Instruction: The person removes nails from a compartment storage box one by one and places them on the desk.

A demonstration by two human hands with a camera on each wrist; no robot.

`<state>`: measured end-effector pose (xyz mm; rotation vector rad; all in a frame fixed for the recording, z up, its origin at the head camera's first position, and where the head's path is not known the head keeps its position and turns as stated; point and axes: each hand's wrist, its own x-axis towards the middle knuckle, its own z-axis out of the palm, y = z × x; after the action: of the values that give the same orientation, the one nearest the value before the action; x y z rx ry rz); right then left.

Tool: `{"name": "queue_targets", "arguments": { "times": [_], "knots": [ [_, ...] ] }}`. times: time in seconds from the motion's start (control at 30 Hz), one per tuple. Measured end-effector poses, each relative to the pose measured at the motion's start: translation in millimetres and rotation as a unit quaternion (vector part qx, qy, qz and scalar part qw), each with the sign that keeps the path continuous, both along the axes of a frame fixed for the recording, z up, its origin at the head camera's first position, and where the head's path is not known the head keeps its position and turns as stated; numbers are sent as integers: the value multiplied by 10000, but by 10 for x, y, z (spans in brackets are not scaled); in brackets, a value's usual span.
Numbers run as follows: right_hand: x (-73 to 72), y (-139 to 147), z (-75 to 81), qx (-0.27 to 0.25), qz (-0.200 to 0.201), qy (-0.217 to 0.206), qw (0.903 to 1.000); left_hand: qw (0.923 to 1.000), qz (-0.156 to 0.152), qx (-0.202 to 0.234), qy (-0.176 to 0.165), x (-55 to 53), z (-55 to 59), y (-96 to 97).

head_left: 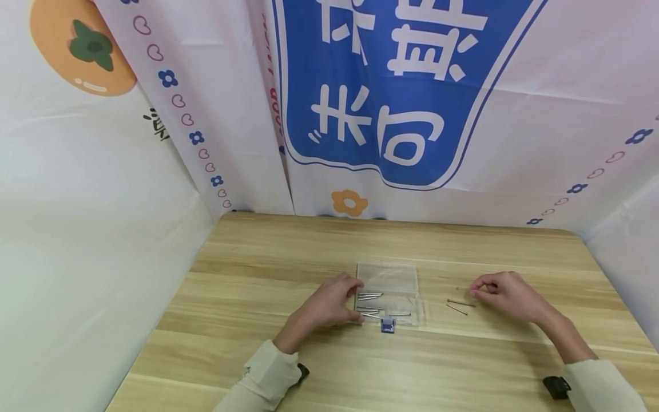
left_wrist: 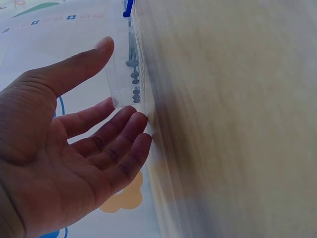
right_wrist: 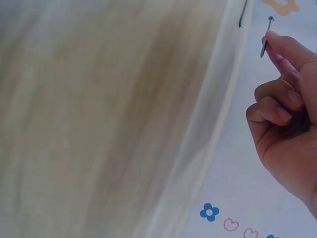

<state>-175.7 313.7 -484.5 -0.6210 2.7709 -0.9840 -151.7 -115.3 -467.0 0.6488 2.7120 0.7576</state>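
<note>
A clear plastic box (head_left: 387, 279) with its lid laid back stands mid-table, with several metal nails (head_left: 369, 309) lying in its compartments. At the box's left side is my left hand (head_left: 332, 300), thumb near the front corner and fingers along the edge. The left wrist view shows that hand's fingers (left_wrist: 126, 161) loosely spread beside the box (left_wrist: 119, 89), with nail heads visible through the wall. My right hand (head_left: 509, 294) is over the table to the right. Its thumb and forefinger pinch one nail (right_wrist: 267, 37), head up in the right wrist view.
Two loose nails (head_left: 458, 309) lie on the wooden table (head_left: 288, 246) between the box and my right hand. A small blue tab (head_left: 388, 325) sits at the box's front edge. Printed cloth (head_left: 247, 114) hangs behind and beside the table.
</note>
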Motion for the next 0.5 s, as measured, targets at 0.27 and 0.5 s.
{"name": "queue_targets", "arguments": {
  "times": [0.27, 0.5],
  "knots": [
    [-64, -60, -57, 196, 300, -258, 9990, 10000, 6, -25, 13, -7, -9, -4],
    [-73, -94, -64, 236, 509, -428, 9975, 10000, 24, -11, -17, -3, -2, -6]
  ]
}}
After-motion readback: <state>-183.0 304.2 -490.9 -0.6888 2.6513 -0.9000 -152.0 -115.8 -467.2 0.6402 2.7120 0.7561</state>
